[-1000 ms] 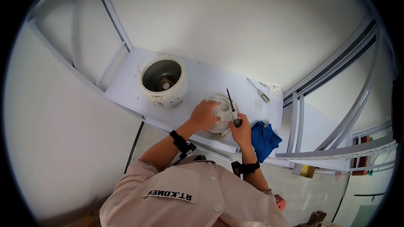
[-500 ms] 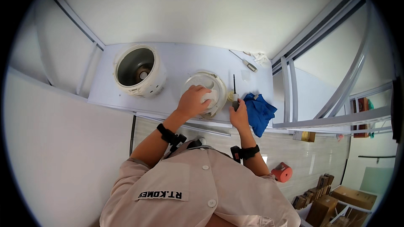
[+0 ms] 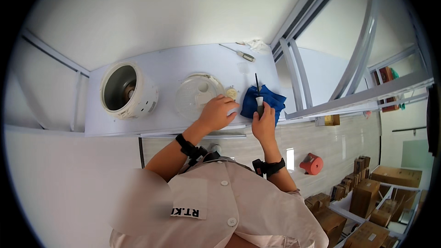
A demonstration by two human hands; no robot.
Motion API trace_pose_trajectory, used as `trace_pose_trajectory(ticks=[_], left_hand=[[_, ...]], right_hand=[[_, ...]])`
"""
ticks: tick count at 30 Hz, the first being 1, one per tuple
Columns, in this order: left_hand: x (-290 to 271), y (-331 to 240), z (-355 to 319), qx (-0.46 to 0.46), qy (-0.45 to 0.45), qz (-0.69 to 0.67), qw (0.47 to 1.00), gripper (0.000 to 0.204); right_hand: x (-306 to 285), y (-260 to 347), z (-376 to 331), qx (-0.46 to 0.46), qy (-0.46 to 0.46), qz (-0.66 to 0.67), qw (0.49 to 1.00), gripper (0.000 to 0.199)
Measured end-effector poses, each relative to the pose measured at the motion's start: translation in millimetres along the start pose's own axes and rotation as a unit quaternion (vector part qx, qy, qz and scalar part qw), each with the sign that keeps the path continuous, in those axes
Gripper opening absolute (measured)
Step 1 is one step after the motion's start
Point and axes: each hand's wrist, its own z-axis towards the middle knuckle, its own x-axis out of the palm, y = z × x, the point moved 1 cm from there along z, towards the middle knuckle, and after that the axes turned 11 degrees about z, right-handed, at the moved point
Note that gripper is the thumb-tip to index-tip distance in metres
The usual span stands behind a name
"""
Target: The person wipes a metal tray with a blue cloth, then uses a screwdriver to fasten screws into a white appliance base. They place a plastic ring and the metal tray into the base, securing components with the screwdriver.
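The right hand (image 3: 264, 126) grips a black-tipped white-handled screwdriver (image 3: 258, 93) over the blue cloth (image 3: 263, 101). The left hand (image 3: 217, 112), fingers curled, hides the clear round plastic lid's (image 3: 196, 94) five-o'clock edge; bare tabletop (image 3: 174, 62) lies at twelve.

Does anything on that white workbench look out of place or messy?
Slightly: the white cylindrical appliance body lies tipped on its side, its opening facing up at the camera, and a crumpled white rag sits beside a screwdriver at the bench's far edge. Nothing looks spilled.
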Motion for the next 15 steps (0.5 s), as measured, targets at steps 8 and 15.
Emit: trace_pose_trajectory(ticks=[8, 15], left_hand=[[41.7, -18.7, 16.6, 0.057, 0.051, 0.01, 0.997, 0.031], [42.7, -16.6, 16.1, 0.03, 0.067, 0.016, 0.997, 0.03]], right_hand=[[17.3, -39.2, -9.4, -0.004, 0.022, -0.073, 0.997, 0.055], [30.1, -35.2, 2.2, -0.009, 0.013, -0.127, 0.992, 0.053]])
